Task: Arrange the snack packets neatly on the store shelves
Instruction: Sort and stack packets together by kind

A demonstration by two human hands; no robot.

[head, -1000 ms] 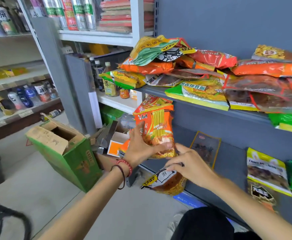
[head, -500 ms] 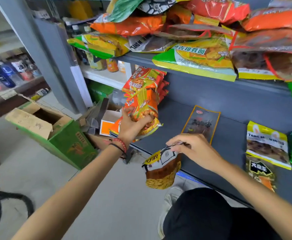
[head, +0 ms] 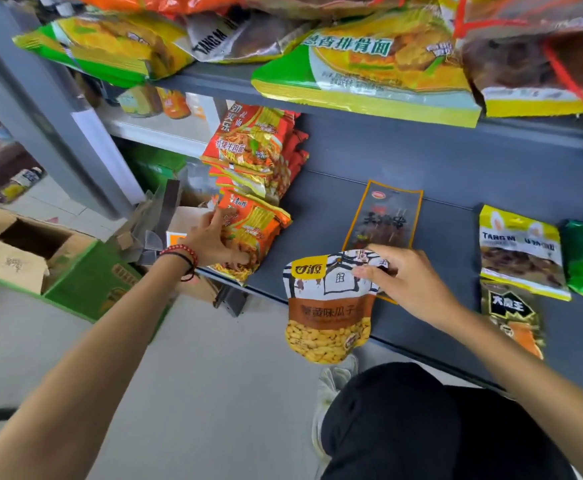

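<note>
Pinches seed pouch top in right grip, dangling lengthwise over shelf edge; clamps left grip on noodle packet.

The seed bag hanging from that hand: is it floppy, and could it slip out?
Probably floppy: the seed bag hangs curved from the right hand, pinched only at its top. Likely light, since a fingertip pinch carries it. Its shiny film looks slippery, so a loose grip might drop it past the shelf edge.
</note>
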